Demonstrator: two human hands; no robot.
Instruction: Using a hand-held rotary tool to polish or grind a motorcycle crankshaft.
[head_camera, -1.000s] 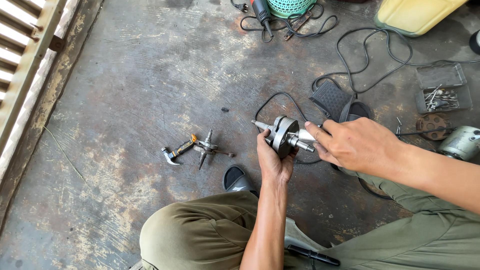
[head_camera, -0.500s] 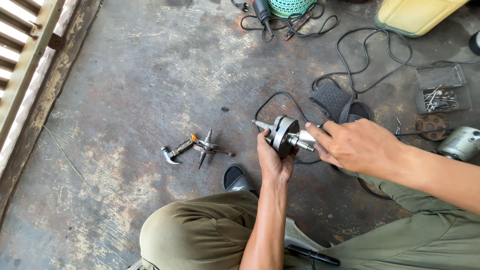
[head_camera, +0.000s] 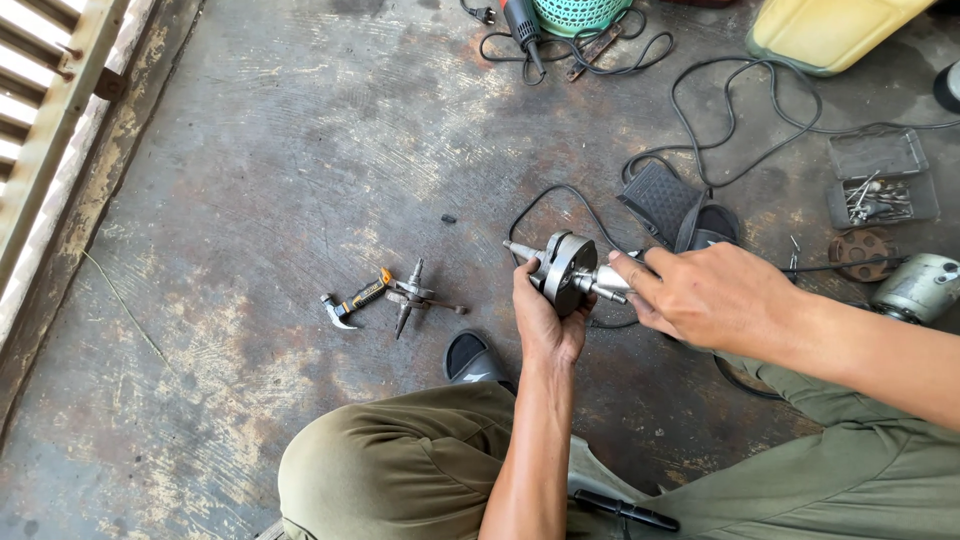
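You hold the steel crankshaft (head_camera: 568, 270) up off the concrete floor (head_camera: 280, 180), your left hand (head_camera: 545, 320) closed around its round webs from below and your right hand (head_camera: 705, 295) pinching the shaft end nearest you. The part looks bare and intact, so the work seems at the checking stage. The claw hammer (head_camera: 350, 303) and the cross-shaped puller (head_camera: 412, 296) lie untouched, well to the left.
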